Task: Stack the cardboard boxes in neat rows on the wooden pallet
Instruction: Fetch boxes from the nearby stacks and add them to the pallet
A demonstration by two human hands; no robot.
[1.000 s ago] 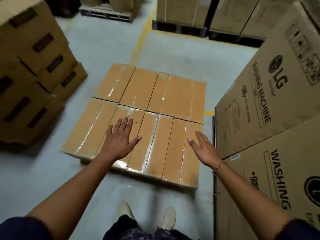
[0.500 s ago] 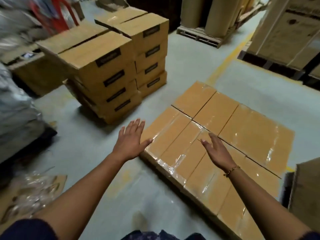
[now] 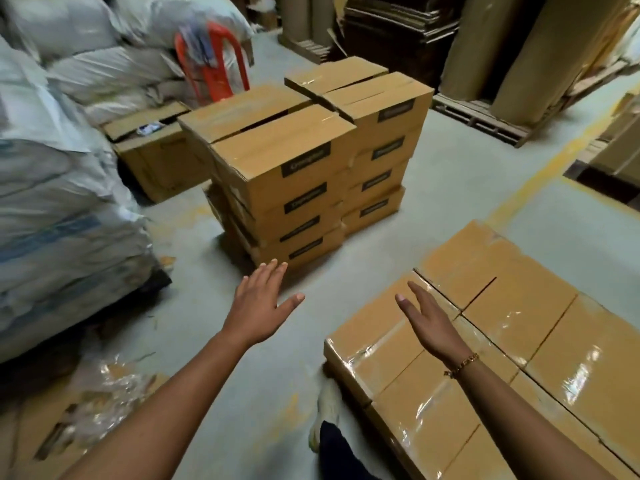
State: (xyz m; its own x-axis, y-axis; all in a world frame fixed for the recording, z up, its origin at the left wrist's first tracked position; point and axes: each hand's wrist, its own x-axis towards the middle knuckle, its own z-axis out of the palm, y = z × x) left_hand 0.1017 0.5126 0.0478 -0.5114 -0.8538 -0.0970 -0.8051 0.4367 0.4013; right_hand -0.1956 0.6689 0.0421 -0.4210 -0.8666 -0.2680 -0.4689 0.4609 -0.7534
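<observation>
Head view: my hands are empty, fingers spread. Left hand [image 3: 258, 306] over bare floor, right hand [image 3: 429, 323] over the laid row of boxes [image 3: 540, 317] beside me; pallet beneath hidden. Supply stack [image 3: 304, 174] ahead, not yet reached. Risk: some top flaps gape, so lifting by them could tear or spill.

Light is dim and flat, glare streaks the taped boxes [image 3: 575, 344] by the right hand [image 3: 429, 327], and sacks [image 3: 52, 188] left of the left hand [image 3: 258, 306] blur.
</observation>
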